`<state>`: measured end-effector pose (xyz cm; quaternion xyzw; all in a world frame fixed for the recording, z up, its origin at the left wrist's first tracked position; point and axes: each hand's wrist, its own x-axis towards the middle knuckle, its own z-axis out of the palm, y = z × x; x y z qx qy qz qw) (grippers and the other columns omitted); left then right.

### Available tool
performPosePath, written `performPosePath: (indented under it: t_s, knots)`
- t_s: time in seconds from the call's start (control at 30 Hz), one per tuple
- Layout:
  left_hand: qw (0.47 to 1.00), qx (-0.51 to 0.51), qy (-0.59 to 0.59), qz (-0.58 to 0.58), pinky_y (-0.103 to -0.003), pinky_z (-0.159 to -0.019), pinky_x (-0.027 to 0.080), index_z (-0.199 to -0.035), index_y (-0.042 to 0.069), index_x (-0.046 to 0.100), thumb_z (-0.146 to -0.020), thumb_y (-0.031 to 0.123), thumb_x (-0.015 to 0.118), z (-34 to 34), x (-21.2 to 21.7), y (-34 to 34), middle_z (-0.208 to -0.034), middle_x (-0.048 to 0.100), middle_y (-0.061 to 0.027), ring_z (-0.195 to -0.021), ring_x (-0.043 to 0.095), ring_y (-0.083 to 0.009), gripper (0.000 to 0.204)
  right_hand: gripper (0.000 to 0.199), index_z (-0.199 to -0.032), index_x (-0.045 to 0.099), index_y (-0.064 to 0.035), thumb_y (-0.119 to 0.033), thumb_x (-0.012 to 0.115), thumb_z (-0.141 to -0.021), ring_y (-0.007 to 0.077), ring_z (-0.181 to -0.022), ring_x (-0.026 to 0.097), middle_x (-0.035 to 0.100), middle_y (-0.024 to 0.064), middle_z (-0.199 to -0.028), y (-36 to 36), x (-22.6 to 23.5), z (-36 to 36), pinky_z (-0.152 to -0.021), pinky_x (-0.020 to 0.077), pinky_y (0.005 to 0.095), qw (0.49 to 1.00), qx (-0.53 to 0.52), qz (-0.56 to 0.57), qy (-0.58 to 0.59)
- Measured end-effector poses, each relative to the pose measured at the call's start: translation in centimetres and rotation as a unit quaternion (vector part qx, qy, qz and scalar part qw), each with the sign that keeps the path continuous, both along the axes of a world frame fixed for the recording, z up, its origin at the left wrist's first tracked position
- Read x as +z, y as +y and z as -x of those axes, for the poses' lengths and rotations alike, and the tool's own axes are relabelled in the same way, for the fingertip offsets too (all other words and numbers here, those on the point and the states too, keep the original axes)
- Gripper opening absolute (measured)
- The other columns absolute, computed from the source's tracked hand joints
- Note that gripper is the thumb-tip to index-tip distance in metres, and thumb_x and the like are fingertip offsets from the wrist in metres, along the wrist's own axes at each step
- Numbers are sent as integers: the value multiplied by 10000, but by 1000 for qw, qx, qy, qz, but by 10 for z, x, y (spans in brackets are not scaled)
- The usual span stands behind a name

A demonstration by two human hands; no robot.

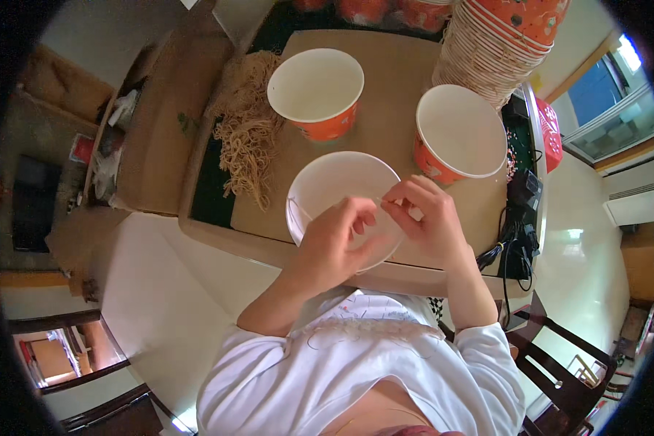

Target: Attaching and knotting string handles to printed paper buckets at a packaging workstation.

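Head view: I see the left hand (336, 243) curled, hold unclear, the right hand (434, 218) pinching a thin strand (377, 198) over the near tub (341, 174) on the table (248, 243); probably light, dentable (I'd steady its rim). Soft string pile (251, 138) beyond.

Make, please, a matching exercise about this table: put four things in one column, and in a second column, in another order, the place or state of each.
Things
1. string pile
2. tall bucket stack
3. bucket nearest the person
4. cables

Places and states
A. beneath the left hand and the right hand
B. black, to the right of the cardboard
C. along the cardboard's left side
D. nested one inside another

Right pairs: 1-C, 2-D, 3-A, 4-B
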<state>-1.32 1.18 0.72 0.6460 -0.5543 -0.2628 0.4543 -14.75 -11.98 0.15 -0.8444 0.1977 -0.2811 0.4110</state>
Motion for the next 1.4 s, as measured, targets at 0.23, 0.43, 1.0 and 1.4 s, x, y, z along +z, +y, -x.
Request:
performPosePath:
  t_s: [0.23, 0.43, 1.0, 1.4]
  knots:
    - [957, -162, -242, 4, -342, -705, 501, -950, 43, 585, -709, 145, 783, -15, -6, 29, -889, 601, -105, -809, 608, -273, 329, 64, -843, 616, -49, -59, 667, -805, 247, -706, 566, 603, 84, -765, -5, -1, -1, -604, 482, 346, 999, 5, 33, 32]
    - [997, -75, 36, 5, -313, -631, 486, -766, 23, 553, -748, 72, 726, -35, -17, 23, -739, 574, -74, -705, 579, -236, 181, 76, -848, 650, -19, -17, 682, -779, 169, -667, 559, 636, 45, -782, -4, -3, 0, -611, 466, 287, 998, 20, 41, 37]
    - [993, -10, -119, -5, -419, -796, 474, -956, -1, 568, -784, 135, 679, 4, -26, -24, -952, 593, -149, -931, 586, -319, 246, 74, -868, 637, 2, -12, 673, -805, 113, -677, 589, 626, 60, -755, 10, -25, 4, -632, 486, 251, 991, -51, -124, -13]
    - [981, 4, 183, -63, -261, -578, 410, -871, 11, 497, -851, 56, 626, -7, -10, -16, -692, 503, -7, -643, 485, -79, 138, 57, -935, 609, 18, -25, 592, -900, 89, -749, 632, 653, 40, -764, 13, -32, 3, -643, 483, 230, 968, -50, -231, -86]
